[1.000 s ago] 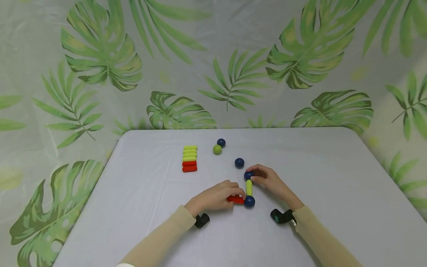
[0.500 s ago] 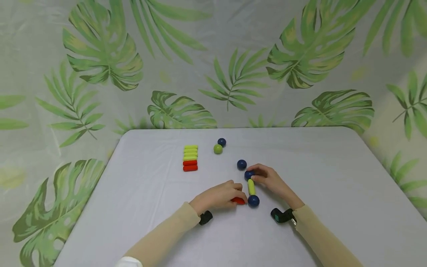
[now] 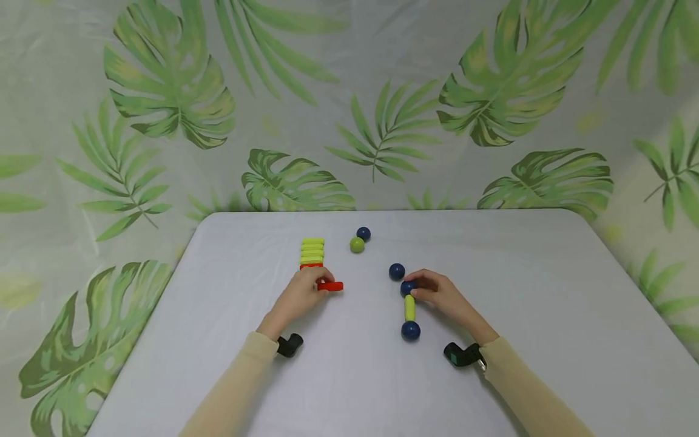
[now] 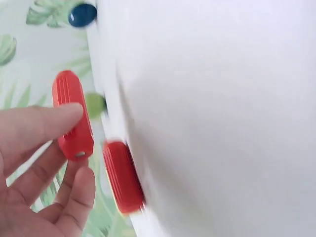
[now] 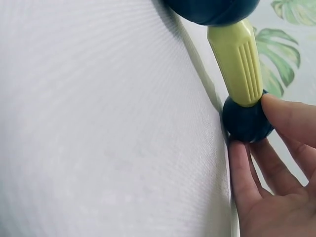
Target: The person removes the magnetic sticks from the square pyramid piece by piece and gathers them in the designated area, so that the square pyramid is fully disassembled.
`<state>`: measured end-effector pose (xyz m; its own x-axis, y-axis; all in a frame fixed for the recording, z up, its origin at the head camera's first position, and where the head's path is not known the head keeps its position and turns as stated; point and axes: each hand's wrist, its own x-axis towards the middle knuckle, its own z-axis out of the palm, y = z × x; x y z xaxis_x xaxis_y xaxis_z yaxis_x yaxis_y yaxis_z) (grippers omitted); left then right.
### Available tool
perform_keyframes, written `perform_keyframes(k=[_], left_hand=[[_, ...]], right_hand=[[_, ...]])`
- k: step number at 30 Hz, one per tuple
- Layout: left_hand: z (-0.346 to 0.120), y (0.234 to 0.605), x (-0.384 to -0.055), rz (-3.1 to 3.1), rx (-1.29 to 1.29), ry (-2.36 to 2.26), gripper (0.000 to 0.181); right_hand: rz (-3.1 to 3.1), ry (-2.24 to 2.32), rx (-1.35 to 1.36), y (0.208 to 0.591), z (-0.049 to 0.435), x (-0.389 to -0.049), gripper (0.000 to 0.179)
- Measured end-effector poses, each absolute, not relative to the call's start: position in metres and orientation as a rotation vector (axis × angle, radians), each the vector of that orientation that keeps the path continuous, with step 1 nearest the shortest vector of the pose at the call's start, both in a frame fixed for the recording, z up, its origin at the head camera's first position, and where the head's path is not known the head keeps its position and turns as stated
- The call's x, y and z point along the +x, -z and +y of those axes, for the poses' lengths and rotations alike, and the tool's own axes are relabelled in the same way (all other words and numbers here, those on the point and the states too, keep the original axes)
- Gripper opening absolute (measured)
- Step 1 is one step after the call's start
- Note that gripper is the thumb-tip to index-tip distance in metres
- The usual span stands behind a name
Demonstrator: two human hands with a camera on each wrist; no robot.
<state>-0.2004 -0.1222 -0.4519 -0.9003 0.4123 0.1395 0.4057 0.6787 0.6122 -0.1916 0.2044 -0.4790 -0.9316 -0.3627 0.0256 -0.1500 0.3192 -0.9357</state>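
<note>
My left hand (image 3: 297, 297) pinches a red rod (image 4: 69, 91) between thumb and fingers, beside the row of rods at the left. In the left wrist view this rod appears above the white tabletop, and another red rod (image 4: 123, 177) lies close by. My right hand (image 3: 439, 297) grips a dark blue ball (image 5: 247, 118) between thumb and fingertips. A yellow rod (image 5: 237, 64) runs from that ball to a second blue ball (image 3: 411, 331), nearer to me. Behind the gripped ball sits a loose blue ball (image 3: 397, 271).
Several yellow rods (image 3: 312, 250) lie side by side, with a red rod (image 3: 310, 265) at their near end, partly covered by my left hand. Farther back, a green ball (image 3: 357, 244) and a blue ball (image 3: 363, 233) sit together. A leaf-patterned cloth (image 3: 382, 121) hangs behind the table.
My left hand has drawn the red rod away from the near blue ball and carried it left and back to the rod row. The right hand stays on its ball; the loose blue ball has shifted slightly.
</note>
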Motion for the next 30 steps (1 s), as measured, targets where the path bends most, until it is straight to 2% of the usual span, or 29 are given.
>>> perform_keyframes(k=[4, 15, 26, 30], left_hand=[[-0.142, 0.454, -0.205, 2.991, 0.559, -0.955, 0.021], [-0.149, 0.457, -0.209, 3.071, 0.513, -0.832, 0.021], [-0.145, 0.455, -0.211, 3.097, 0.58, -0.805, 0.023], [-0.129, 0.448, -0.205, 3.001, 0.681, -0.945, 0.022]], right_hand=[[2.397, 1.667, -0.44, 0.477, 0.206, -0.19, 0.03], [2.562, 1.54, -0.332, 0.478, 0.21, -0.184, 0.027], [2.668, 1.427, -0.282, 0.476, 0.211, -0.179, 0.026], [2.674, 1.417, -0.288, 0.474, 0.211, -0.177, 0.027]])
